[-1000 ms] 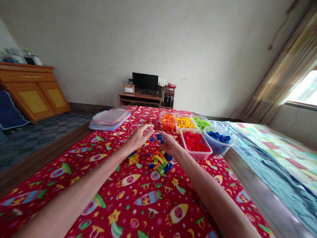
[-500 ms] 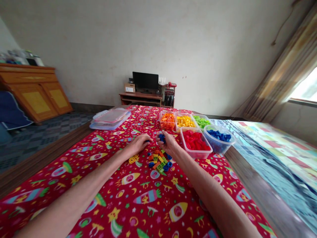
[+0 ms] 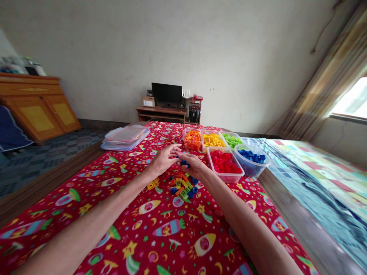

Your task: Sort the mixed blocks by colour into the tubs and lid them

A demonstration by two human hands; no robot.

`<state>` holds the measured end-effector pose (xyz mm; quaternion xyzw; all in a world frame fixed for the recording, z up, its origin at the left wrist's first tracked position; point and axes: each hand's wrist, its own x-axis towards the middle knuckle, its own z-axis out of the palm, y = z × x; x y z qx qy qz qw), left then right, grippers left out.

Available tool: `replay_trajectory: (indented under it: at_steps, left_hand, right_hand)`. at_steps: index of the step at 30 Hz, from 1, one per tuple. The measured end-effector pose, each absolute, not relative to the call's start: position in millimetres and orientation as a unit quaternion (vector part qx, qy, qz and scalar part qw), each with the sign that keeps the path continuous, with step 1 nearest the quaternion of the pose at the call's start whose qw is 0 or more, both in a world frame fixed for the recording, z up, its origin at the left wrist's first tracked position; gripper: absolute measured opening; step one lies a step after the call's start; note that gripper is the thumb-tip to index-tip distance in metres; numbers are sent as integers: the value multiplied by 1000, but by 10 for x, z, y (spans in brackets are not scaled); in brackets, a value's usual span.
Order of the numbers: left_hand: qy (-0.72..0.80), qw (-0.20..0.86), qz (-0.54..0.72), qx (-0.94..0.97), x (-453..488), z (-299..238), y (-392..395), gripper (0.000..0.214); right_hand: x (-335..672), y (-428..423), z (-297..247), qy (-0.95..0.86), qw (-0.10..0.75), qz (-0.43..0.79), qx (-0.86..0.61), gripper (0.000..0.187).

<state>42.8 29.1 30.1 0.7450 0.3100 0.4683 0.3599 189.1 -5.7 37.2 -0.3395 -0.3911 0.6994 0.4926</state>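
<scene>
Head view, blue pieces [image 3: 185,163]: in the right hand [image 3: 195,165], above the patterned surface [image 3: 137,214].
Hands: close together; right curled round the pieces, left hand [image 3: 163,159] fingers meeting it, grip unclear.
Mixed brick pile [image 3: 183,187]: on the surface, nearer the wearer.
Tub of red bricks [image 3: 229,178]: right of the right hand.

Red cloth [image 3: 169,215] — rocket, star and moon pattern in yellow, blue and green.
Multicoloured brick pile [image 3: 184,187]: orange, yellow, green, blue — plus solid-coloured orange pieces [image 3: 192,136], yellow pieces [image 3: 213,140], lime-green pieces [image 3: 231,139], red pieces [image 3: 225,162], blue pieces [image 3: 252,156].
</scene>
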Motion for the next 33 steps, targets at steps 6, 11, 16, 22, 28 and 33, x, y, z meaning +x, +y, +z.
replay_trajectory:
  at_steps: [6, 11, 16, 22, 28, 33]
  left_hand:
    - [320, 310, 449, 774, 409, 362, 257, 54]
    - [382, 222, 422, 791, 297, 371, 310, 51]
    - [420, 219, 414, 777, 182, 298, 426, 47]
    - [435, 191, 384, 792, 131, 271, 455, 40]
    - [412, 122, 349, 833, 97, 292, 453, 37]
    - [403, 98, 309, 856, 73, 376, 472, 39]
  right_hand:
    - [2017, -34, 483, -400, 507, 672, -362, 10]
    - [2545, -25, 868, -495, 582, 500, -408, 14]
    - [3418, -113, 1098, -476, 612, 185, -604, 15]
    - [4059, -204, 930, -454, 442, -10, -774, 17]
    - [4109, -217, 984, -446, 496, -65, -742, 27]
    - [3822, -169, 1120, -505, 557, -23, -659, 26]
